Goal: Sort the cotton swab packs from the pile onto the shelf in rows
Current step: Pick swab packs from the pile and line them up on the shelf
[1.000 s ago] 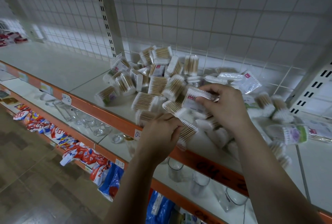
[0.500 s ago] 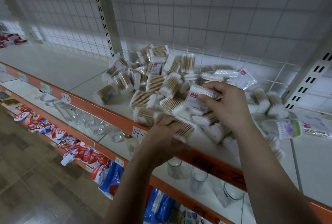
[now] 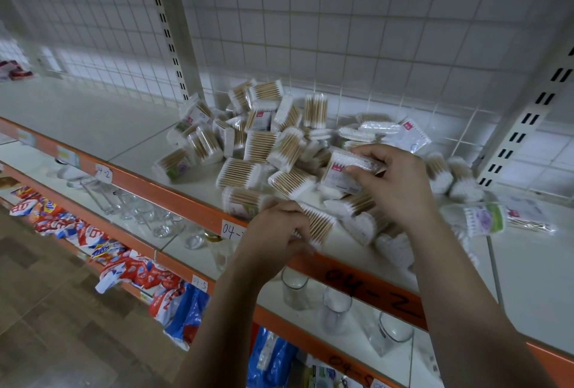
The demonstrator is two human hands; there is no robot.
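At the bottom of the frame two bare forearms reach up and inward from the lower centre and lower right. Beneath them, in the lower middle, clear glass jars (image 3: 337,310) stand on a lower white shelf, and red and blue snack packets (image 3: 139,272) hang along a rail toward the lower left. Just above, at centre, the left hand (image 3: 273,232) curls its fingers round a wooden-stick pack (image 3: 321,227) that lies at the shelf's orange front lip (image 3: 161,191), beside a handwritten paper tag (image 3: 231,229). Up and to the right of it, the right hand (image 3: 400,182) pinches a red-labelled pack (image 3: 341,170) between thumb and fingertips, holding it raised over the near side of the pile (image 3: 264,145). That pile of cotton swab packs lies jumbled across the middle of the shelf (image 3: 93,120), packs tilted and overlapping every way, none set in rows; a green-labelled tub (image 3: 478,218) lies on its side at the right edge of the heap. The shelf's left half is plain white board. Behind everything, a white wire grid (image 3: 310,30) backs the shelf across the upper frame, with a slotted upright (image 3: 174,45) at upper left.
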